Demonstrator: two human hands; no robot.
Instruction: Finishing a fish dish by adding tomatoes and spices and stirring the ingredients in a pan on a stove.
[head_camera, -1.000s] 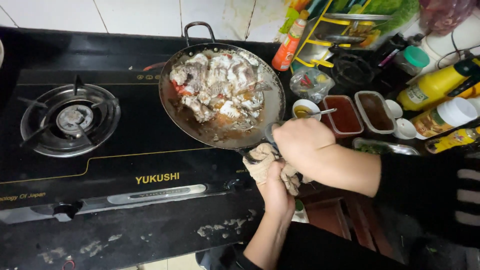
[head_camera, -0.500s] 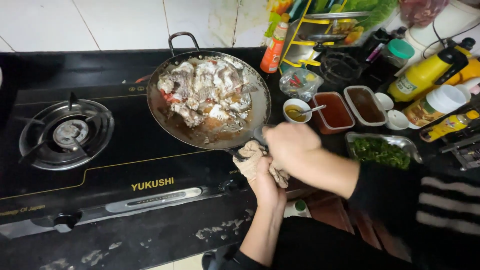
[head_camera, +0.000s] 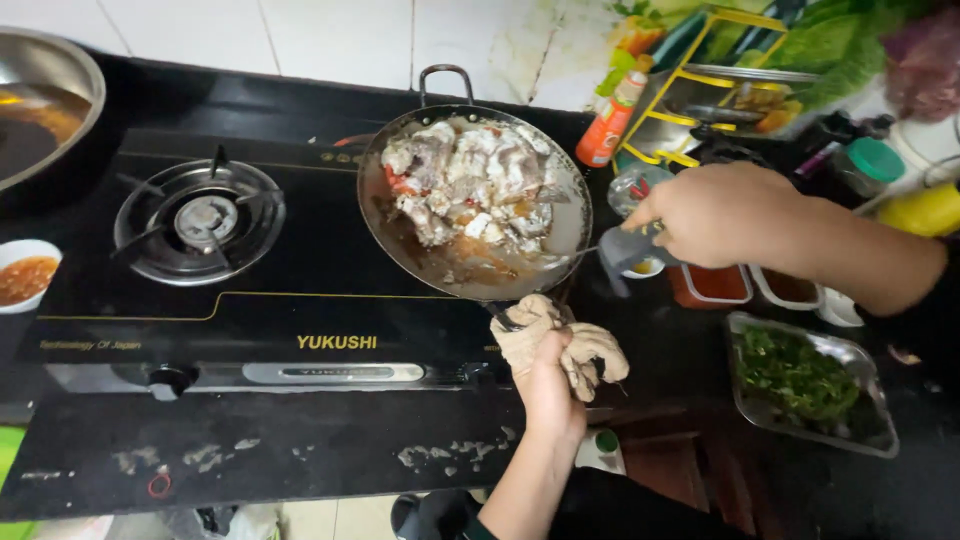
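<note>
Steadying the wok while spooning
Left hand (head_camera: 548, 385) grips the wok (head_camera: 475, 200) handle through a cloth (head_camera: 560, 340); right hand (head_camera: 720, 215) closed round a spoon (head_camera: 605, 252) at the rim (keep it level, wok on the burner)

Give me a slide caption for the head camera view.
Left hand grips the wok handle through a cloth; right hand holds a spoon.

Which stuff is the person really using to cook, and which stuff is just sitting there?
Being used:
pan of meat
cloth gripped by the left hand
grey-handled utensil in the right hand

Just sitting there:
empty burner
tray of chopped greens
orange sauce bottle
small bowl of orange sauce
</note>
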